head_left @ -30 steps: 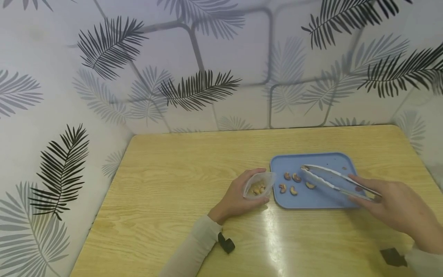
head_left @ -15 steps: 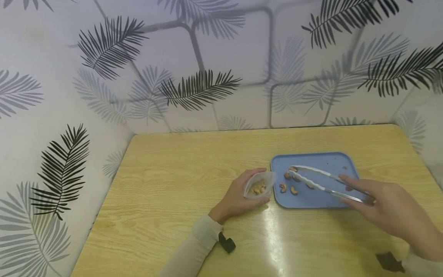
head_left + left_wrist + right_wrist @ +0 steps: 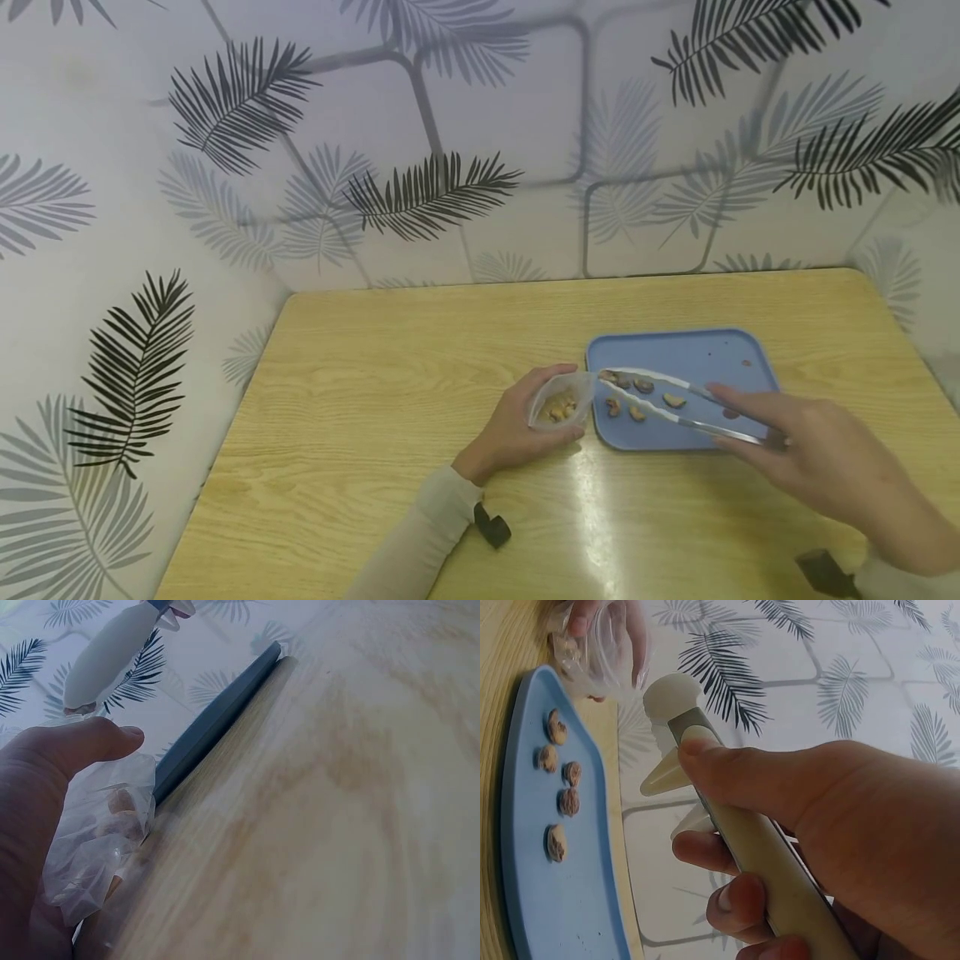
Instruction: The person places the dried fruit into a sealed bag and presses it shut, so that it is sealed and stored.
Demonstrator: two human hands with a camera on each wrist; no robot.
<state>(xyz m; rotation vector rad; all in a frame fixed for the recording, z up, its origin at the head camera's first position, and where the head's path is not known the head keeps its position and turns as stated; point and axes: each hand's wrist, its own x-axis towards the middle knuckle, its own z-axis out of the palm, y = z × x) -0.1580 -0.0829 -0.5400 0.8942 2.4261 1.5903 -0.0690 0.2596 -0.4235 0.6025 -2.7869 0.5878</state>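
1. Your left hand (image 3: 517, 429) grips the small clear bag (image 3: 561, 402), soft and light, at the tray's (image 3: 697, 350) left edge; hold it by the mouth
2. Your right hand (image 3: 810, 454) squeezes the stiff tongs (image 3: 660, 398); the cashews (image 3: 636, 412) are small, hard and likely slippery
3. Since a second ago the tong tips have swung left, from mid-tray to the bag's mouth
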